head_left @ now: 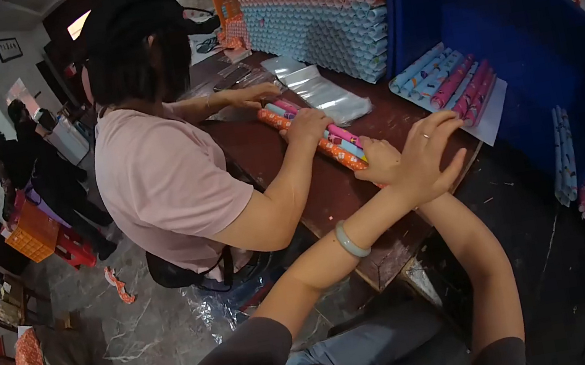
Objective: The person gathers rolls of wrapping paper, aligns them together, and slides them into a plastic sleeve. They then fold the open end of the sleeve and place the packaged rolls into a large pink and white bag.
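A bundle of patterned paper rolls [340, 153] in orange, pink and blue lies over the table. My right hand [382, 161] is closed around its near end, with the fingertips partly hidden. My left arm, with a pale bangle, crosses over my right arm. Fingers spread and holding nothing, my left hand [432, 159] hovers just right of the bundle. Close beyond it, several blue and pink paper rolls [474, 86] rest on a white sheet. A co-worker in a pink shirt has both hands on the far part of the same bundle.
Behind the table [255, 142] rises a tall stack of orange and blue paper tubes [316, 24]. Clear plastic bags [328, 95] lie before it. A blue partition [516, 37] encloses the right side; more rolls [563, 156] lean there. The co-worker [159, 174] sits close at left.
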The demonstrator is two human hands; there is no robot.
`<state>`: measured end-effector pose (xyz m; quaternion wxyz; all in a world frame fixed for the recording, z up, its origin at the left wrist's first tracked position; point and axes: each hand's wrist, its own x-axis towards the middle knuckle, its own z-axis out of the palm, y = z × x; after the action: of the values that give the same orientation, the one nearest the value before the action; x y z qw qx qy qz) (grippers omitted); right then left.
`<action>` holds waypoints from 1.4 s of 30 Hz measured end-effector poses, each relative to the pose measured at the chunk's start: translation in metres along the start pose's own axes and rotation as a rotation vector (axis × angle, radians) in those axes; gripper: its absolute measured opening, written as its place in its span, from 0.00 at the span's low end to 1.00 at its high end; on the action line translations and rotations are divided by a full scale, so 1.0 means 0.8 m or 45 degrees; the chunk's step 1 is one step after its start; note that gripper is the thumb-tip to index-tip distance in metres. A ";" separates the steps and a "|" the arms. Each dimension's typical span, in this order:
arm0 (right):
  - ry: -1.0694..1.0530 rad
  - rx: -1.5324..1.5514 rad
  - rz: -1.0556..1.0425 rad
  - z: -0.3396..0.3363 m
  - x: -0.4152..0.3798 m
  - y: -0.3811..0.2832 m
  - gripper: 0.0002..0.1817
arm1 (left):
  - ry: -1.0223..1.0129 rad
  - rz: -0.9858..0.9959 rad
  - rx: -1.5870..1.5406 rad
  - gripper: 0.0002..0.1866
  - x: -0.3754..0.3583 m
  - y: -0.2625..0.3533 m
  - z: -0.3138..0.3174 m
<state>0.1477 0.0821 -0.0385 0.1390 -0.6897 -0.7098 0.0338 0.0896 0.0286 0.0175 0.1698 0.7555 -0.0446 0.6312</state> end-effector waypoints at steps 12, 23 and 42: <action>0.211 0.314 -0.347 -0.010 -0.053 0.059 0.35 | -0.517 -0.427 0.396 0.17 -0.043 -0.095 -0.051; -0.012 0.155 0.038 -0.107 -0.283 0.069 0.45 | -1.360 0.010 0.249 0.35 -0.061 -0.073 -0.055; -0.010 -0.248 0.224 -0.123 -0.401 0.093 0.50 | -1.294 0.216 0.147 0.43 -0.062 -0.017 -0.005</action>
<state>0.2468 -0.2454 -0.0103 0.0652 -0.7594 -0.6470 -0.0205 0.0799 0.0353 -0.0329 0.0328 0.9686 -0.1476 0.1975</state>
